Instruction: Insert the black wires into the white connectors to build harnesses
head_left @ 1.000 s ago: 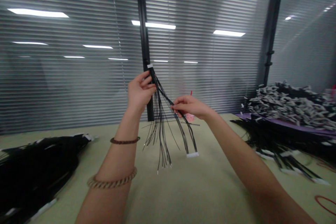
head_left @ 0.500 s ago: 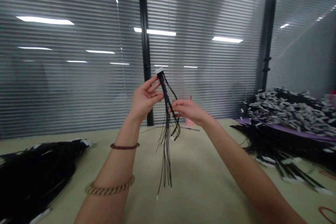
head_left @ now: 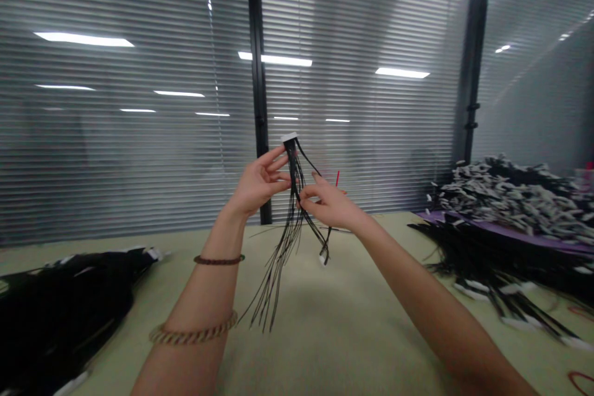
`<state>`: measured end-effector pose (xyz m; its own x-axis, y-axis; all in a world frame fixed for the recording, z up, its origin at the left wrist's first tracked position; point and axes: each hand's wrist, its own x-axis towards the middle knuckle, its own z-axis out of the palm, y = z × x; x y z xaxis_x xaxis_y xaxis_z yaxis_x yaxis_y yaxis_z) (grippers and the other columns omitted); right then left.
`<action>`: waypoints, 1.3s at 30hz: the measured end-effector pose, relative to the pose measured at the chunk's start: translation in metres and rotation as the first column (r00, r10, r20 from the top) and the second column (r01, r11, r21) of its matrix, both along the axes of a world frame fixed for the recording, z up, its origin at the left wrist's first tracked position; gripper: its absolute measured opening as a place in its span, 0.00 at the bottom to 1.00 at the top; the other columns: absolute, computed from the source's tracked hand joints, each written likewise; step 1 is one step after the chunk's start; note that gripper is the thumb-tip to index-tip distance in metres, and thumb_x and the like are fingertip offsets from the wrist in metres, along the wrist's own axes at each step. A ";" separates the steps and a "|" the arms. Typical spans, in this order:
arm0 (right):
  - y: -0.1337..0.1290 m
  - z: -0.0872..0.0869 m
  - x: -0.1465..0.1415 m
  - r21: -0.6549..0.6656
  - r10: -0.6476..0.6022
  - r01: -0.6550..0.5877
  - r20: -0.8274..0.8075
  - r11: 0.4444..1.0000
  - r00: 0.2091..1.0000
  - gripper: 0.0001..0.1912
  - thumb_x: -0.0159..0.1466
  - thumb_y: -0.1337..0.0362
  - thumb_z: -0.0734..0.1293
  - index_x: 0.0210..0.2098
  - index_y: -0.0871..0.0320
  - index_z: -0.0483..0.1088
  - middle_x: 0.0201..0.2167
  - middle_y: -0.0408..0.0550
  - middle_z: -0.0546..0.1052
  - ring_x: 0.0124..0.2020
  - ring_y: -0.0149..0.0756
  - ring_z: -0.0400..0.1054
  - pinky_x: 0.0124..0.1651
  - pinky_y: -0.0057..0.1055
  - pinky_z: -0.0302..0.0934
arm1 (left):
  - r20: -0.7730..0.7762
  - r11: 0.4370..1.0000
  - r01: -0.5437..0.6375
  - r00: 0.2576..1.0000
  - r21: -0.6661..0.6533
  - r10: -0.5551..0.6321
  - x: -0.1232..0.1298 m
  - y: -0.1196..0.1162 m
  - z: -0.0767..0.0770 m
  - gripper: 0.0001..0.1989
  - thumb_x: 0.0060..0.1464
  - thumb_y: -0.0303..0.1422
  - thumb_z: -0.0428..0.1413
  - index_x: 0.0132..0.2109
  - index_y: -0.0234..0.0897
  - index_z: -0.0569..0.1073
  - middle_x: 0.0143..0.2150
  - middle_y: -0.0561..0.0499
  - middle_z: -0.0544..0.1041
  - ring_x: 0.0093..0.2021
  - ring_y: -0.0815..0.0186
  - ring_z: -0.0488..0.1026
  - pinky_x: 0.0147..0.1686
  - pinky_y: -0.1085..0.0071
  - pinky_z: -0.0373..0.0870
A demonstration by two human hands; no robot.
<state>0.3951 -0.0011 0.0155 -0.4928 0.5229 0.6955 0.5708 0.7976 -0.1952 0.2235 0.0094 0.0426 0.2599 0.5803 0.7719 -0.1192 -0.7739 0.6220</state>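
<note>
A black wire harness hangs in the air above the table, its wide white connector at the top. My left hand grips the bundle just below that connector. Lower on the right side, my right hand pinches some of the wires, with a strand passing over behind its fingers. Those wires end in a small white connector below my right hand. The other loose wires fan down to the left, their tips above the tabletop.
Dark bundled harnesses lie at the left. On the right, a large heap of white-ended harnesses rests on purple material, with more black wires in front. Behind the pale table stands a window with blinds.
The harness has dipped slightly and its loose wires have swung left. My right hand has closed in on the wires, and the small connector has moved right and down.
</note>
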 end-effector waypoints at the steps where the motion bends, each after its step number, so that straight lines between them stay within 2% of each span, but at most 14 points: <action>1: 0.000 0.000 0.000 0.009 -0.006 0.006 0.010 1.000 1.000 0.07 0.56 0.66 0.59 0.30 0.59 0.69 0.42 0.53 0.69 0.55 0.44 0.53 0.44 0.33 0.54 | -0.009 1.000 0.004 1.000 -0.001 -0.004 0.000 0.000 0.000 0.37 0.33 0.22 0.61 0.54 0.43 0.61 0.56 0.42 0.63 0.30 0.71 0.72 0.33 0.71 0.71; 4: 0.003 -0.001 0.001 0.039 0.006 -0.007 0.025 0.999 1.000 0.06 0.56 0.67 0.60 0.29 0.60 0.68 0.42 0.55 0.69 0.56 0.45 0.50 0.47 0.35 0.52 | -0.049 1.000 0.011 0.999 0.008 -0.011 -0.002 0.001 -0.001 0.37 0.34 0.22 0.61 0.55 0.44 0.61 0.56 0.43 0.63 0.32 0.69 0.73 0.34 0.69 0.71; 6: 0.008 0.000 0.001 0.038 0.038 -0.038 0.016 0.999 0.999 0.06 0.56 0.68 0.60 0.27 0.60 0.68 0.40 0.54 0.70 0.53 0.44 0.55 0.46 0.35 0.53 | -0.055 1.000 0.008 0.998 0.022 -0.007 -0.003 0.003 -0.001 0.37 0.35 0.22 0.60 0.55 0.44 0.61 0.56 0.43 0.63 0.35 0.67 0.73 0.36 0.68 0.71; 8: 0.011 0.000 0.000 -0.026 0.104 -0.105 -0.030 0.994 0.994 0.06 0.55 0.69 0.60 0.24 0.60 0.66 0.35 0.51 0.72 0.47 0.41 0.62 0.43 0.34 0.55 | -0.017 0.999 -0.006 1.000 0.050 0.006 -0.004 0.005 -0.001 0.36 0.35 0.21 0.59 0.54 0.42 0.62 0.54 0.44 0.65 0.39 0.63 0.72 0.38 0.67 0.70; 10: 0.013 0.001 -0.001 -0.171 0.181 -0.206 -0.155 0.963 0.971 0.06 0.55 0.69 0.59 0.22 0.60 0.65 0.31 0.48 0.72 0.40 0.37 0.65 0.39 0.32 0.58 | 0.047 0.995 -0.028 0.999 0.096 0.023 -0.002 0.006 -0.001 0.34 0.36 0.20 0.58 0.53 0.41 0.62 0.53 0.45 0.67 0.45 0.61 0.69 0.40 0.67 0.70; 11: 0.012 0.002 -0.002 -0.259 0.212 -0.274 -0.243 0.926 0.947 0.06 0.54 0.69 0.58 0.22 0.60 0.64 0.29 0.47 0.72 0.38 0.36 0.66 0.37 0.30 0.59 | 0.075 0.992 -0.041 0.997 0.123 0.032 -0.001 0.007 0.000 0.33 0.37 0.20 0.57 0.53 0.41 0.62 0.53 0.45 0.67 0.47 0.60 0.68 0.40 0.67 0.70; 13: 0.011 0.003 -0.004 -0.402 0.237 -0.422 -0.433 0.813 0.870 0.05 0.54 0.69 0.58 0.23 0.60 0.63 0.29 0.46 0.71 0.34 0.33 0.67 0.34 0.29 0.60 | 0.104 0.984 -0.071 0.993 0.165 0.054 0.001 0.007 0.002 0.32 0.39 0.20 0.55 0.54 0.42 0.61 0.53 0.46 0.67 0.51 0.59 0.65 0.38 0.69 0.70; 16: 0.010 0.004 -0.003 -0.467 0.223 -0.588 -0.626 0.660 0.747 0.04 0.53 0.67 0.58 0.25 0.61 0.62 0.32 0.48 0.71 0.29 0.31 0.68 0.30 0.28 0.60 | 0.094 0.969 -0.149 0.987 0.199 0.133 0.005 0.007 0.005 0.32 0.40 0.20 0.54 0.54 0.44 0.60 0.54 0.48 0.66 0.52 0.59 0.63 0.36 0.70 0.71; 21: 0.019 0.005 0.005 -0.494 0.197 -0.704 -0.730 0.510 0.655 0.03 0.52 0.66 0.60 0.25 0.61 0.61 0.33 0.51 0.72 0.26 0.29 0.66 0.26 0.27 0.59 | 0.142 0.877 -0.407 0.913 0.253 0.383 0.006 0.010 0.005 0.32 0.41 0.23 0.56 0.55 0.44 0.59 0.51 0.48 0.67 0.50 0.59 0.65 0.38 0.69 0.70; 24: 0.023 0.006 0.009 -0.518 0.183 -0.717 -0.736 0.467 0.652 0.04 0.52 0.66 0.61 0.23 0.62 0.61 0.26 0.47 0.70 0.22 0.26 0.62 0.22 0.24 0.56 | 0.220 0.793 -0.544 0.839 0.274 0.499 0.002 0.011 0.005 0.31 0.42 0.26 0.57 0.55 0.44 0.58 0.51 0.48 0.67 0.52 0.58 0.63 0.41 0.67 0.69; 26: 0.021 0.005 0.010 -0.511 0.205 -0.718 -0.728 0.473 0.654 0.06 0.51 0.66 0.62 0.21 0.61 0.59 0.21 0.42 0.66 0.18 0.23 0.58 0.19 0.22 0.52 | 0.248 0.729 -0.616 0.787 0.298 0.564 -0.001 0.010 0.004 0.31 0.42 0.27 0.58 0.55 0.43 0.58 0.50 0.48 0.67 0.53 0.57 0.61 0.44 0.65 0.66; 29: 0.017 0.005 0.008 -0.491 0.245 -0.696 -0.696 0.524 0.675 0.09 0.50 0.67 0.64 0.20 0.60 0.57 0.17 0.37 0.60 0.15 0.19 0.51 0.17 0.19 0.45 | 0.211 0.663 -0.671 0.738 0.333 0.641 -0.001 0.008 0.003 0.31 0.41 0.26 0.58 0.54 0.42 0.59 0.49 0.48 0.67 0.53 0.56 0.61 0.46 0.63 0.63; 34: 0.015 0.003 0.003 -0.490 0.248 -0.652 -0.656 0.579 0.713 0.03 0.51 0.69 0.62 0.26 0.60 0.62 0.16 0.36 0.59 0.14 0.18 0.47 0.16 0.19 0.41 | 0.047 0.695 -0.628 0.753 0.351 0.656 0.015 0.007 0.000 0.32 0.40 0.26 0.57 0.54 0.40 0.57 0.51 0.46 0.66 0.50 0.56 0.63 0.45 0.63 0.63; 39: 0.026 0.000 0.006 -0.419 0.197 -0.527 -0.614 0.739 0.764 0.06 0.50 0.66 0.63 0.28 0.59 0.64 0.15 0.35 0.60 0.14 0.20 0.49 0.16 0.20 0.41 | -0.032 0.702 -0.589 0.757 0.401 0.653 0.022 0.006 0.002 0.35 0.37 0.28 0.60 0.54 0.40 0.57 0.51 0.47 0.66 0.44 0.59 0.66 0.43 0.65 0.64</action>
